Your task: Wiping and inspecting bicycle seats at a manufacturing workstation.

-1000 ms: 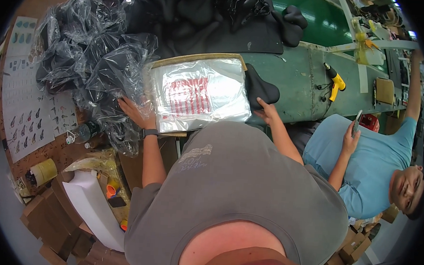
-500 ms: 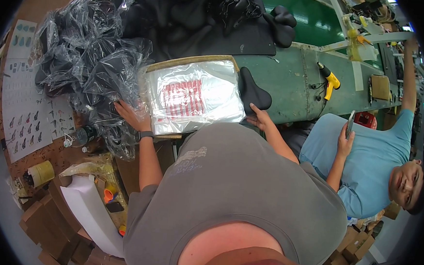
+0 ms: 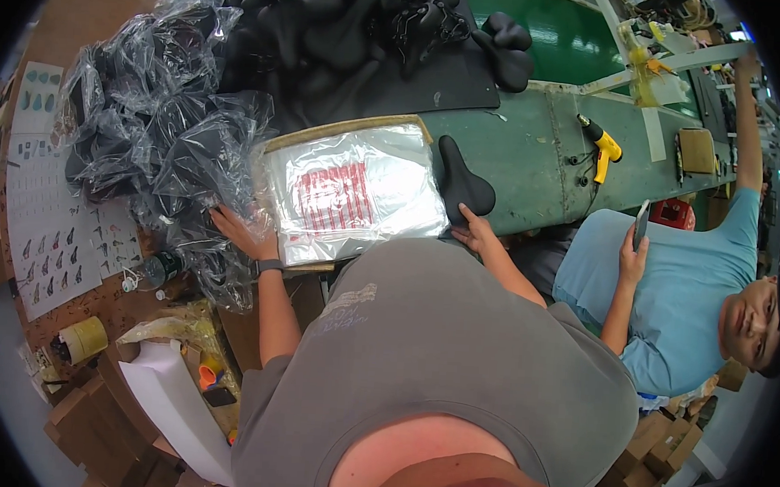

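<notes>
My left hand (image 3: 246, 233) lies with fingers stretched out at the left edge of a stack of clear plastic bags with red print (image 3: 344, 196). Its fingertips reach onto a heap of plastic-wrapped black bicycle saddles (image 3: 169, 127). At the stack's right side, an unwrapped black bicycle saddle (image 3: 467, 187) rests on the green bench. My right hand (image 3: 478, 231) is at the near end of this saddle, thumb and fingers apart, the thumb close to or touching its edge. Part of the right hand's fingers is hard to make out.
Many bare black saddles (image 3: 341, 26) are piled at the back. A yellow heat gun (image 3: 603, 151) lies on the bench (image 3: 538, 154) at right. Close on my right stands a person in blue (image 3: 646, 295) holding a phone (image 3: 641, 225). Picture sheets (image 3: 59, 250) and a bottle (image 3: 158, 268) are at left.
The whole view has shifted slightly, so the bench sits a little lower in it. Both hands stay at the same places by the bags and the saddle.
</notes>
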Available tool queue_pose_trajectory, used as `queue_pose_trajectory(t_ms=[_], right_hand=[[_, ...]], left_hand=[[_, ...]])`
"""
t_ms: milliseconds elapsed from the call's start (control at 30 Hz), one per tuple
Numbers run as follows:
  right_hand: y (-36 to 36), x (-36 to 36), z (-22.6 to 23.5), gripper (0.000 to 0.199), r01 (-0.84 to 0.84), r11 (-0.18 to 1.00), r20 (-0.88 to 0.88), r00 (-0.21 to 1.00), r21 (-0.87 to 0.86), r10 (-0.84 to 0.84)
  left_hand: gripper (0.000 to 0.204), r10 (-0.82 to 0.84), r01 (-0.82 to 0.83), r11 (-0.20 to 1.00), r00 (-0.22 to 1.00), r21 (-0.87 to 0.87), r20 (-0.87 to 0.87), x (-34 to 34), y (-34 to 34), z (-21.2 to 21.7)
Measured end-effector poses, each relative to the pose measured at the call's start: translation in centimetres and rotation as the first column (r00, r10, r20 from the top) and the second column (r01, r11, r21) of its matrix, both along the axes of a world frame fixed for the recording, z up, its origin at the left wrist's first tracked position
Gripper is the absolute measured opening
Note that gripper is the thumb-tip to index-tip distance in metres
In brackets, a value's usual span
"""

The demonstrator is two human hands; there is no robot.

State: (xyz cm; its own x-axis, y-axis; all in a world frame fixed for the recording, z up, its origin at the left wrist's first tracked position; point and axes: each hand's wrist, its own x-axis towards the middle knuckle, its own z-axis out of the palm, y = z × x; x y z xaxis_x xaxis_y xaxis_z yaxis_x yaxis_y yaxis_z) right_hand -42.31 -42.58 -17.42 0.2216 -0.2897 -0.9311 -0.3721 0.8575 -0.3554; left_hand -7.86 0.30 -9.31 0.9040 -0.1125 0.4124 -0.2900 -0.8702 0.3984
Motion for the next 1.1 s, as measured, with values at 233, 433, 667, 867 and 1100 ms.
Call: queue_pose_trajectory(t_ms=[233,433,667,867,1100], right_hand=[[-0.3,0.0,-0.7,0.078,0.021,1.0,-0.007,1.0,0.001,-0.021],[-0.7,-0.4,-0.7,0.079,0.018,1.0,-0.03,0.999,0.022,-0.017],[-0.9,-1.1,-1.9,0.081,-0.026,1.0,-0.124,0.992,-0.013,0.024],[-1.3,-1.3,-3.7,0.07,0.17,0.983,-0.039,0.984,-0.07,-0.173],[-2.1,-1.9,-4.5,0.059,0.213,0.977,-0.059,0.976,0.024,-0.211]], left_hand=[[0.09,-0.005,0.004,1.0,0.999,0.002,0.034,0.1,-0.1,0.0],[0.081,0.001,-0.001,1.0,0.999,0.0,0.051,-0.2,-0.6,0.5],[0.078,0.007,-0.007,1.0,0.999,0.001,0.04,-0.3,-0.8,0.5],[0.079,0.03,-0.03,1.0,0.999,0.009,0.045,0.2,-0.4,0.8],[0.081,-0.028,0.016,0.997,0.988,0.075,0.154,0.5,0.2,-1.3]])
